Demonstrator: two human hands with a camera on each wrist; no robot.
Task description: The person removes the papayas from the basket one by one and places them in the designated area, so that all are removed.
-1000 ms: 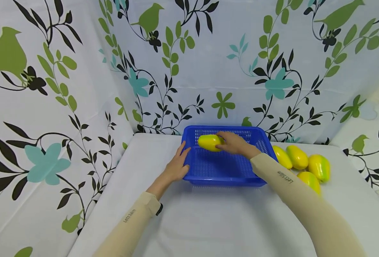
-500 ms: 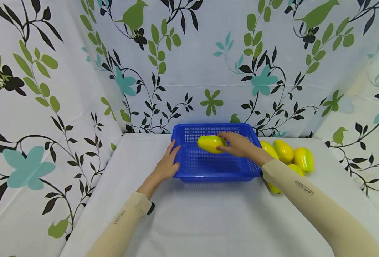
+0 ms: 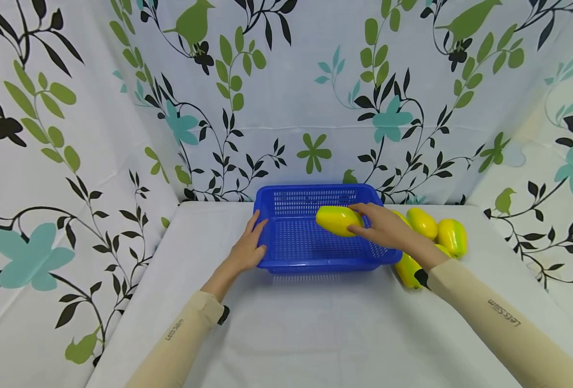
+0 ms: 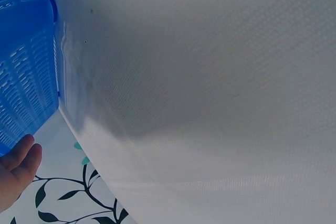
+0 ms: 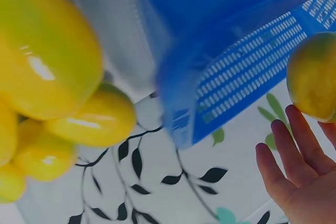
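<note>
My right hand (image 3: 383, 229) holds a yellow mango (image 3: 338, 221) with a greenish tinge, gripping its right end between thumb and fingers. The mango is over the right half of a blue plastic basket (image 3: 310, 264) with perforated walls. In the right wrist view the held mango (image 5: 315, 77) appears at the right edge, partly cut off. My left hand (image 3: 247, 249) rests at the basket's left rim with its fingers extended. Only a few fingertips of the left hand (image 4: 18, 169) show beside the basket wall (image 4: 26, 87) in the left wrist view.
Several more yellow mangoes (image 3: 422, 223) lie on the white-covered table (image 3: 315, 328) to the right of the basket, some partly hidden by my right arm. A patterned cloth (image 3: 276, 97) with leaves and birds hangs behind the table.
My right hand has moved to the right with the mango, relative to the basket. The left hand has stayed at the basket's left rim. The head view has shifted slightly.
</note>
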